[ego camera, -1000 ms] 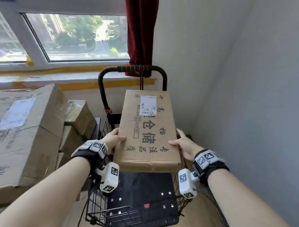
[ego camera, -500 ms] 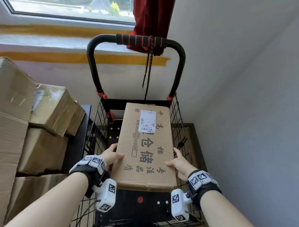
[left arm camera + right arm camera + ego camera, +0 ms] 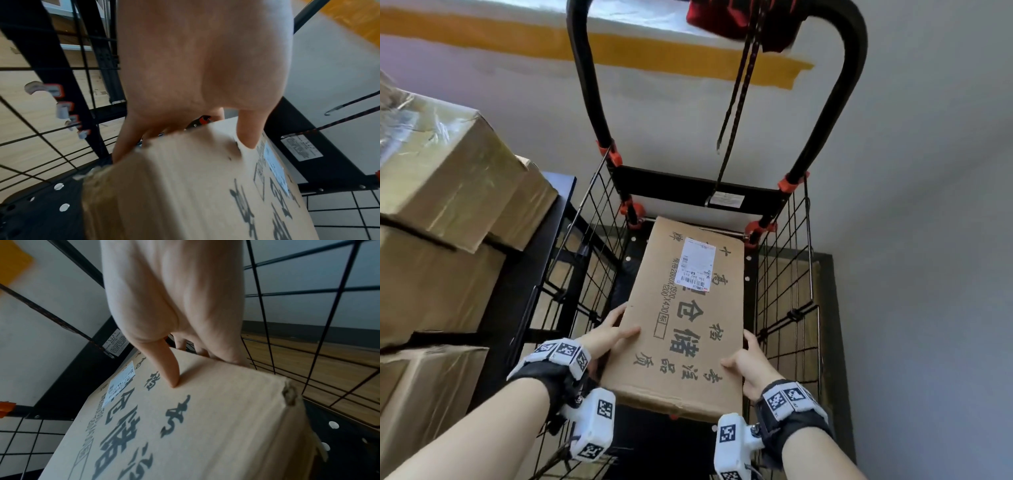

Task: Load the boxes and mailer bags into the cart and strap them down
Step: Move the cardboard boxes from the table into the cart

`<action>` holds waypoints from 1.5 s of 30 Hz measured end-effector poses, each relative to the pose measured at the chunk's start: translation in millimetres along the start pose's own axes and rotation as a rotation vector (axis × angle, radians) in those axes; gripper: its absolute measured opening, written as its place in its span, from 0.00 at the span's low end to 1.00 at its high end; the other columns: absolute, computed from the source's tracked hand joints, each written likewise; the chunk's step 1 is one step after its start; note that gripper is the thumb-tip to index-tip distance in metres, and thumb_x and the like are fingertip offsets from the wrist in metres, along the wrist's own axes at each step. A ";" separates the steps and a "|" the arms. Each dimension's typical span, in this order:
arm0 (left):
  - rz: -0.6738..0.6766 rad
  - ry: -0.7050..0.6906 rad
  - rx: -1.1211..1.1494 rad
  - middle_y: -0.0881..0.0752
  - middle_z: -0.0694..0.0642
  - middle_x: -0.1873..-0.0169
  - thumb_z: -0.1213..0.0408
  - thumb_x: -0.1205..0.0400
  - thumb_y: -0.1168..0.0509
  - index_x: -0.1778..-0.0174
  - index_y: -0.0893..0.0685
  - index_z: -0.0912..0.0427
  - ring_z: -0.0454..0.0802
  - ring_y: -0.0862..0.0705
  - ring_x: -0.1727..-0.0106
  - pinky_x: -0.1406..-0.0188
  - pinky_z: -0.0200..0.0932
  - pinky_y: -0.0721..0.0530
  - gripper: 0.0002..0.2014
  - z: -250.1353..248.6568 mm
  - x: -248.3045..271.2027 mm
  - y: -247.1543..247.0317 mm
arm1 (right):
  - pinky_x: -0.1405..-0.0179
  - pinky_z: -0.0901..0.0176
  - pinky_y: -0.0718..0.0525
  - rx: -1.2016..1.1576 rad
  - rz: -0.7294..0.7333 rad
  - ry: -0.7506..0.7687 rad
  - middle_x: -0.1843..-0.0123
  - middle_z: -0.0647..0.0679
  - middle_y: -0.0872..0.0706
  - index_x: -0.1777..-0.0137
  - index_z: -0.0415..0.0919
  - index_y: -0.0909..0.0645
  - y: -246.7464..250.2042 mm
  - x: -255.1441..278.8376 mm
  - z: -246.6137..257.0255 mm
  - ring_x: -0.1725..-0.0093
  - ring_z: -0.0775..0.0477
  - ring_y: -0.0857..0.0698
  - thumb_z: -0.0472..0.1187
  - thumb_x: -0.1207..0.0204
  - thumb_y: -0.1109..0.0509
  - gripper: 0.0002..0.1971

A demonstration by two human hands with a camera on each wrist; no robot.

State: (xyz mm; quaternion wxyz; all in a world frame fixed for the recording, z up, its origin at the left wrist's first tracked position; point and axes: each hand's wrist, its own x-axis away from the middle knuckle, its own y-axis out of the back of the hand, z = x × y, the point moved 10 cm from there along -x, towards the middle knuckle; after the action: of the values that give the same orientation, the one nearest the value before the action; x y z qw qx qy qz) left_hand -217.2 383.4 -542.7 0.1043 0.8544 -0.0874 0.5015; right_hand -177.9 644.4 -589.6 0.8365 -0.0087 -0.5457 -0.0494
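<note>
A long flat cardboard box [image 3: 685,315] with black characters and a white label sits low inside the black wire cart [image 3: 784,281], its far end near the cart's back. My left hand [image 3: 609,334] grips its left edge, thumb on top and fingers underneath. My right hand [image 3: 744,366] grips the right edge the same way. The left wrist view shows the thumb [image 3: 249,129] pressed on the box top [image 3: 185,186]; the right wrist view shows the thumb [image 3: 164,365] on the box top [image 3: 185,426]. A dark elastic strap [image 3: 736,89] hangs from the cart handle [image 3: 589,85].
Several taped cardboard boxes [image 3: 441,178] are stacked on a dark stand at the left, close to the cart's left wire wall [image 3: 582,274]. A grey wall [image 3: 928,205] runs close along the right. The cart's black floor [image 3: 654,445] shows under the box's near end.
Both hands have lowered the box from handle height down into the cart basket. The view has tilted downward, and the window has left the frame.
</note>
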 end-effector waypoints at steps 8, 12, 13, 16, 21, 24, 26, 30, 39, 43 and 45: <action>0.072 0.030 0.179 0.25 0.58 0.31 0.57 0.17 0.38 0.22 0.43 0.36 0.57 0.22 0.37 0.37 0.60 0.22 0.30 23.0 -28.8 -13.5 | 0.42 0.36 0.17 0.093 -0.056 0.020 0.36 0.40 0.21 0.18 0.53 0.44 14.3 -21.6 23.1 0.43 0.37 0.18 0.19 0.31 0.40 0.44; 0.096 0.095 0.231 0.20 0.60 0.38 0.49 0.19 0.36 0.28 0.38 0.28 0.63 0.18 0.40 0.43 0.64 0.18 0.26 29.7 -51.9 -13.4 | 0.46 0.36 0.15 0.121 -0.088 0.048 0.37 0.41 0.19 0.20 0.54 0.41 16.0 -44.7 37.9 0.45 0.37 0.17 0.20 0.32 0.39 0.43; 0.106 0.130 0.227 0.19 0.62 0.39 0.48 0.20 0.35 0.30 0.37 0.27 0.64 0.17 0.43 0.49 0.62 0.16 0.25 34.4 -60.5 -13.9 | 0.45 0.35 0.15 0.127 -0.093 0.049 0.38 0.41 0.19 0.20 0.54 0.40 16.7 -54.3 39.0 0.44 0.36 0.17 0.21 0.32 0.38 0.42; 0.123 0.172 0.221 0.17 0.65 0.42 0.49 0.22 0.32 0.32 0.35 0.26 0.66 0.15 0.48 0.54 0.60 0.14 0.26 41.5 -71.3 -13.9 | 0.43 0.36 0.16 0.199 -0.093 0.072 0.38 0.40 0.19 0.22 0.53 0.38 17.0 -60.9 51.5 0.44 0.37 0.17 0.21 0.30 0.38 0.40; 0.140 0.203 0.201 0.15 0.69 0.43 0.56 0.25 0.28 0.30 0.37 0.30 0.72 0.14 0.46 0.44 0.73 0.19 0.33 53.3 -94.5 -17.4 | 0.57 0.53 0.16 0.317 -0.115 0.104 0.35 0.43 0.22 0.18 0.49 0.44 21.3 -68.8 58.0 0.44 0.43 0.20 0.22 0.29 0.34 0.42; 0.159 0.201 0.216 0.17 0.69 0.42 0.60 0.26 0.27 0.28 0.40 0.29 0.74 0.14 0.47 0.46 0.74 0.19 0.38 54.6 -97.8 -23.1 | 0.44 0.52 0.19 0.389 -0.173 0.171 0.29 0.47 0.26 0.17 0.51 0.50 21.3 -61.2 58.6 0.36 0.45 0.24 0.29 0.31 0.25 0.48; 0.166 0.196 0.224 0.18 0.70 0.42 0.61 0.26 0.27 0.25 0.44 0.29 0.74 0.15 0.47 0.48 0.72 0.17 0.41 50.3 -96.5 -27.5 | 0.23 0.41 0.33 0.459 -0.238 0.200 0.18 0.46 0.41 0.17 0.51 0.54 20.5 -53.5 56.8 0.21 0.43 0.37 0.41 0.36 0.18 0.56; 0.163 0.205 0.272 0.23 0.69 0.40 0.63 0.26 0.26 0.22 0.51 0.31 0.76 0.17 0.44 0.49 0.69 0.16 0.47 43.6 -90.9 -36.1 | 0.18 0.38 0.48 0.365 -0.342 0.171 0.15 0.46 0.58 0.16 0.46 0.64 23.7 -29.4 44.4 0.16 0.43 0.54 0.53 0.40 0.16 0.66; 0.231 0.300 0.591 0.28 0.71 0.32 0.67 0.42 0.18 0.27 0.45 0.30 0.74 0.21 0.38 0.42 0.76 0.23 0.56 32.6 -88.9 -69.3 | 0.22 0.30 0.43 -0.242 0.050 -0.173 0.16 0.41 0.44 0.16 0.48 0.59 -18.9 -19.6 -14.6 0.18 0.33 0.43 0.60 0.45 0.17 0.66; 0.242 0.307 0.608 0.30 0.72 0.31 0.67 0.51 0.14 0.27 0.46 0.29 0.75 0.22 0.37 0.42 0.72 0.20 0.64 27.4 -91.8 -83.2 | 0.29 0.21 0.37 -0.288 0.176 -0.186 0.19 0.36 0.37 0.18 0.52 0.52 -37.1 -17.5 -13.3 0.24 0.28 0.32 0.60 0.48 0.16 0.63; 0.262 0.304 0.592 0.30 0.72 0.32 0.65 0.48 0.14 0.25 0.46 0.31 0.75 0.21 0.38 0.43 0.71 0.19 0.62 24.1 -93.7 -89.3 | 0.30 0.23 0.33 -0.317 0.145 -0.158 0.22 0.37 0.32 0.18 0.53 0.50 -35.3 -21.3 -11.2 0.28 0.28 0.27 0.56 0.43 0.16 0.58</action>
State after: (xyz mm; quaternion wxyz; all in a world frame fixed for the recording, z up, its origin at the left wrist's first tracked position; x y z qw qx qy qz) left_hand -219.4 467.2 -644.3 -0.2010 0.7447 -0.0304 0.6357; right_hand -179.4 610.0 -614.9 0.7805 -0.1835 -0.5932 -0.0732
